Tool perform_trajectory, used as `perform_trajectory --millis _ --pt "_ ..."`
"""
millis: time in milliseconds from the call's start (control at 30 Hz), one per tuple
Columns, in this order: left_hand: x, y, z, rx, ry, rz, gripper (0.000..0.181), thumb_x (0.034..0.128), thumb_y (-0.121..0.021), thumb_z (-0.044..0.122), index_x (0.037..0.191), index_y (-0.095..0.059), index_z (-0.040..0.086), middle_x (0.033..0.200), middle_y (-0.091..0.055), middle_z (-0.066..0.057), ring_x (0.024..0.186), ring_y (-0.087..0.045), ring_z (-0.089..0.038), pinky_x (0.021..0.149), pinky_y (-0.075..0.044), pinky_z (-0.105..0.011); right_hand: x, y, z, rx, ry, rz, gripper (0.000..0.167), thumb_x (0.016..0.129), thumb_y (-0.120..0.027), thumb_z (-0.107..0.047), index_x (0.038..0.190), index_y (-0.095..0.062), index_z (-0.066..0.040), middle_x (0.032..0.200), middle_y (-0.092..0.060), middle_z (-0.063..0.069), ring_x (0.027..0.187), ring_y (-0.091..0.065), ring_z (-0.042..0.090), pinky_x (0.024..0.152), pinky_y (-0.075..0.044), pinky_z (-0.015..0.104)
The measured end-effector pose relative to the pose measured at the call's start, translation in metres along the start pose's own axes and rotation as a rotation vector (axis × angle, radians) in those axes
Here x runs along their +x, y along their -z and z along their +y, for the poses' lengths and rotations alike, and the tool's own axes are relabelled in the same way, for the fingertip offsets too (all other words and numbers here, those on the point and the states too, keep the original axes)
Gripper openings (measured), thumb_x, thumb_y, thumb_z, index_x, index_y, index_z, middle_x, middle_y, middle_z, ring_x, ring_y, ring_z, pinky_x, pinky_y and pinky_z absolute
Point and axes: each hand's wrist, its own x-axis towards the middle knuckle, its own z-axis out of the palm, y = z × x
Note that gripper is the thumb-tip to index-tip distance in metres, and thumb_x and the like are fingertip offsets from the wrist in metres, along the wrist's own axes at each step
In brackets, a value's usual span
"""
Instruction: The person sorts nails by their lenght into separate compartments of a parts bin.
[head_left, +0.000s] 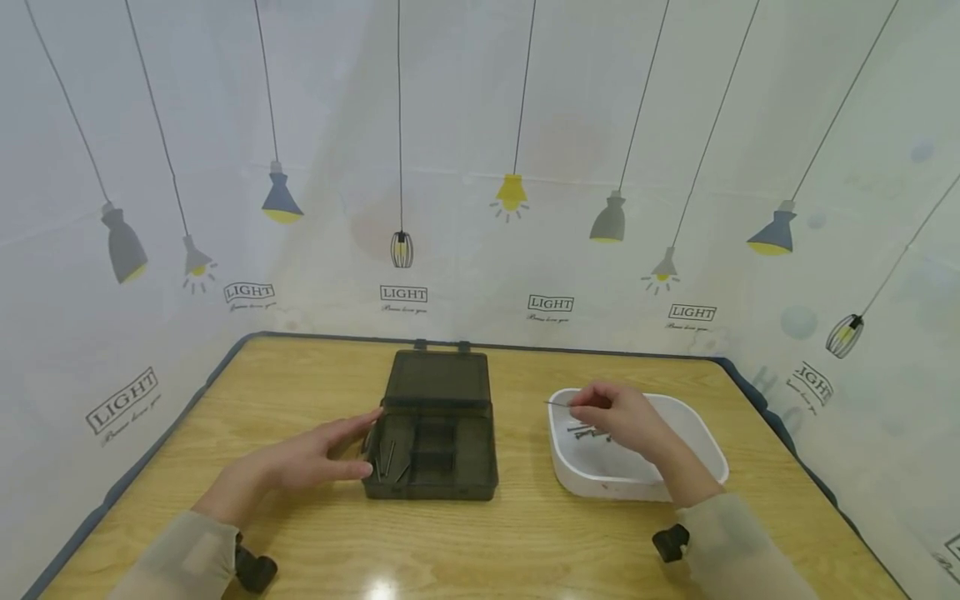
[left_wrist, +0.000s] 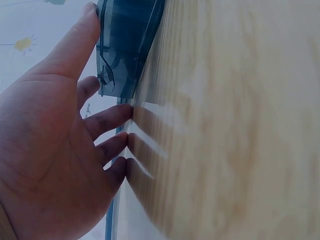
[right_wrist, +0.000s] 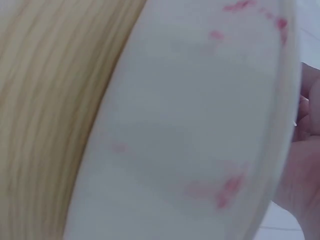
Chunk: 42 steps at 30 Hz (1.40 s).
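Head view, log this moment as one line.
right hand: pinches thin piece over white tray; left hand: touches dark box; box lid: open

On the table (head_left: 525, 533), the box (head_left: 474, 454) stood left of the tub (head_left: 600, 486), its open lid (head_left: 441, 377) at the rear. Some fasteners (head_left: 391, 460) lay in the box's left part, others in the tub. The left hand (head_left: 315, 454) was at the box's left side; the right hand (head_left: 626, 417), above the tub, held one pin (head_left: 557, 404) near its left rim.
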Motion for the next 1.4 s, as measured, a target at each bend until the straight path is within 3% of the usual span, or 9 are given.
perform_trajectory --millis 133,300,533,700,933,1400 --pt "-0.001 0.0 0.002 -0.001 -0.007 -0.004 0.093 0.1068 -0.071 0.048 0.178 -0.017 0.023 0.181 -0.026 -0.022 0.167 -0.023 -0.049 0.134 -0.018 -0.072 0.0 -0.009 -0.012 0.019 0.063 0.005 0.015 0.105 -0.077 -0.026 0.112 -0.077 -0.012 0.103 -0.074 0.013 0.087 -0.065 0.025 0.069 -0.058 0.032" --pt "-0.001 0.001 0.004 -0.012 -0.006 -0.006 0.092 0.1069 -0.071 0.047 0.178 -0.018 0.024 0.181 -0.026 -0.022 0.167 -0.024 -0.048 0.134 -0.019 -0.072 0.001 -0.021 -0.026 0.031 0.125 -0.022 0.015 0.106 -0.075 -0.023 0.113 -0.077 -0.01 0.103 -0.075 0.017 0.084 -0.066 0.027 0.068 -0.06 0.035" --pt "-0.001 0.001 0.004 -0.008 -0.013 -0.006 0.091 0.1074 -0.071 0.046 0.178 -0.018 0.024 0.181 -0.027 -0.022 0.167 -0.025 -0.048 0.134 -0.02 -0.072 0.002 -0.038 -0.046 0.03 0.15 -0.037 0.016 0.106 -0.074 -0.022 0.114 -0.078 -0.009 0.103 -0.074 0.009 0.079 -0.064 0.02 0.068 -0.057 0.031" --pt "-0.002 0.001 0.004 -0.005 -0.01 -0.001 0.091 0.1071 -0.071 0.046 0.178 -0.019 0.023 0.18 -0.029 -0.023 0.166 -0.026 -0.049 0.134 -0.02 -0.072 0.003 -0.05 -0.059 0.039 0.187 -0.057 0.015 0.106 -0.075 -0.024 0.113 -0.079 -0.011 0.105 -0.075 0.006 0.081 -0.068 0.022 0.073 -0.061 0.037" --pt "-0.003 0.001 0.005 -0.006 -0.013 0.003 0.091 0.1068 -0.072 0.045 0.178 -0.02 0.022 0.179 -0.028 -0.024 0.166 -0.025 -0.05 0.134 -0.017 -0.073 0.005 -0.064 -0.071 0.039 0.182 -0.055 0.012 0.105 -0.076 -0.025 0.11 -0.081 -0.015 0.106 -0.074 0.004 0.075 -0.058 0.019 0.063 -0.051 0.03" --pt "-0.003 0.001 0.003 -0.008 -0.024 0.006 0.092 0.1067 -0.072 0.045 0.178 -0.02 0.019 0.179 -0.027 -0.026 0.166 -0.025 -0.05 0.135 -0.017 -0.071 0.01 -0.092 -0.09 0.098 0.207 -0.107 0.012 0.107 -0.073 -0.019 0.114 -0.076 -0.011 0.109 -0.072 0.007 0.08 -0.065 0.019 0.066 -0.056 0.027"
